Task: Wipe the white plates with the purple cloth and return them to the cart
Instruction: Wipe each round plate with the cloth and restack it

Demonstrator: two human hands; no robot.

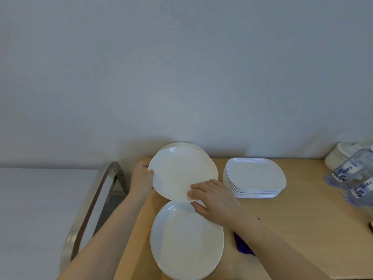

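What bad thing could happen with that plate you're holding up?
It could slip. The left hand and right hand grip the round plate only at its rim, tilted in the air. If it drops, it would likely land on the plate below and might chip both. Also, the purple cloth lies under the right forearm, so moving that arm might drag it along the table.

White plates (pixel 182 170); purple cloth (pixel 242 246); tan wooden table (pixel 302 219); grey wall (pixel 181 67).
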